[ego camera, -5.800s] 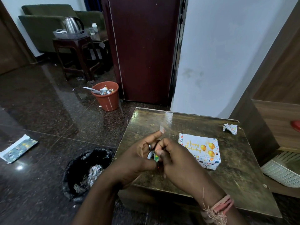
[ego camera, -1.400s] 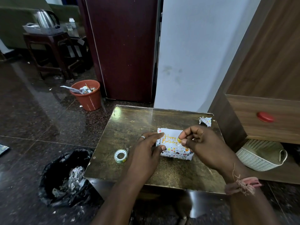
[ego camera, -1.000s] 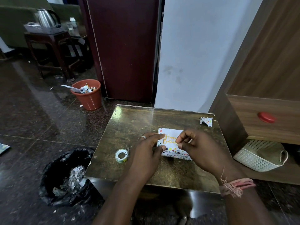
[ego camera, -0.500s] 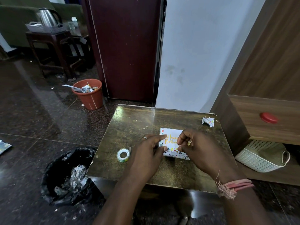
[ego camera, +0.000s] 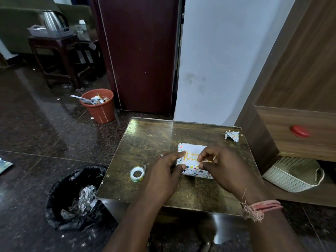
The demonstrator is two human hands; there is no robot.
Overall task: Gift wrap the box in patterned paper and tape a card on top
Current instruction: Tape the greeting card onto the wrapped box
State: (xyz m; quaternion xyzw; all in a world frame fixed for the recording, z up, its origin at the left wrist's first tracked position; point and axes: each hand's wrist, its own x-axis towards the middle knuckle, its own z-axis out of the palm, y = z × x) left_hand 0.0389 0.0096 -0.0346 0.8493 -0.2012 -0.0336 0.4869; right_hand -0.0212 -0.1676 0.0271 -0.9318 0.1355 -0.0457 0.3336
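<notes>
Head view, left hand pinching wrapped box, right hand curled over card, perhaps pinching tape.

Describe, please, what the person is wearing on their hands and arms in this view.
Both forearms are bare, with no sleeves in view. The left hand has a silver ring on one finger. The right hand has no ring visible; its wrist carries several pink thread bands with a frayed, tasselled knot.

Worn, glossy tabletop, mottled brown-gold. Patterned paper wrap on box; matt white card, gold lettering. Translucent tape roll. Polished dark stone floor. Orange plastic bin. Perforated cream plastic basket. Shiny metal kettle.
</notes>
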